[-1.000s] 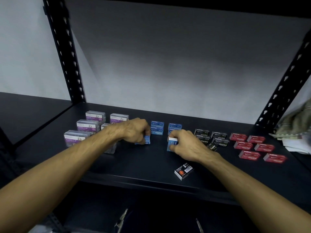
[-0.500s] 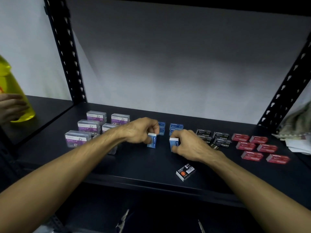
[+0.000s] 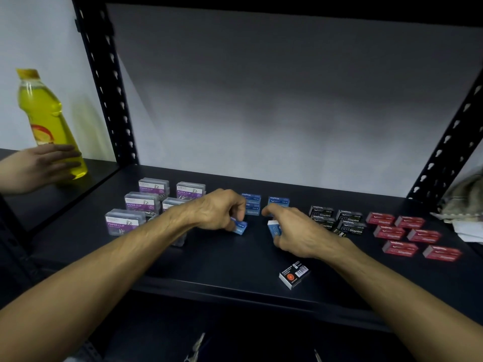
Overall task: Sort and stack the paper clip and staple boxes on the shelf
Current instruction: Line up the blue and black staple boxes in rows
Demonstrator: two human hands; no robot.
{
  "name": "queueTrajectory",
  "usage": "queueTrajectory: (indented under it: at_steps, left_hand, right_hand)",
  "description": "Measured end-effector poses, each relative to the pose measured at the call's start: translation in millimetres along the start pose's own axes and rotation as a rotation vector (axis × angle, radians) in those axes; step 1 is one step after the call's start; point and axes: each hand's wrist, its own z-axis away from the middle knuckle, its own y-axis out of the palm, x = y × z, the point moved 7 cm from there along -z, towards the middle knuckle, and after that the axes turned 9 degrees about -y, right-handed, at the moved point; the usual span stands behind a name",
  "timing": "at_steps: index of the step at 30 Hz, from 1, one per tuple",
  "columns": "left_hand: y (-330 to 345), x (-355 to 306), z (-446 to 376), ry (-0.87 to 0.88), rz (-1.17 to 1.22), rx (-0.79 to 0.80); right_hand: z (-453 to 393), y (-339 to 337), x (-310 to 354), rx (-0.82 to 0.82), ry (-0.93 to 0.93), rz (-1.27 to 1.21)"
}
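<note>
Front edge: black staple box (image 3: 294,274) with a barcode and an orange mark lies alone near the front lip of the dark shelf (image 3: 235,262), close in front of the right wrist, not touched.
Left hand: left hand (image 3: 214,209) reaches over the middle of the shelf, fingers (image 3: 236,205) curled round a small blue staple box (image 3: 240,227), which is tilted with its lower edge at the shelf.
Right hand: right hand (image 3: 298,231) is just beside it, fingers and thumb bent round a second blue box (image 3: 274,228) held on end, white end face up; the index finger points toward the back.
Gap between hands: the two held boxes are near each other but apart.
Left group: clear paper clip boxes (image 3: 142,202) with purple labels stand in rows left of the left hand; the forearm hides part of the nearest ones.
Behind the hands: blue stacks (image 3: 251,203), two side by side, the right one (image 3: 278,201) partly covered by the right hand.
Right of centre: black Staples boxes (image 3: 350,222) stacked in a tight cluster.
Far right: red staple boxes (image 3: 407,235) lie flat in two rows, each apart from the next.
Right edge: crumpled cloth (image 3: 462,197) and white paper at the shelf end.
Far left: another person's hand (image 3: 39,165) rests against a yellow bottle (image 3: 48,121) on the neighbouring shelf.
</note>
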Motion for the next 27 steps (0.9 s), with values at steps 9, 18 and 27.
queueTrajectory:
  at_steps: [9, 18, 27]
  left_hand:
    - [2, 4, 5, 0.001, -0.132, -0.011]
    - [0, -2, -3, -0.012, -0.139, -0.099]
    - [4, -13, -17, -0.008, -0.154, -0.115]
  right_hand:
    - [-8, 6, 5, -0.021, -0.027, -0.027]
    - [-2, -5, -19, -0.115, 0.084, 0.102]
    - [-6, -6, -25, -0.143, 0.100, 0.086]
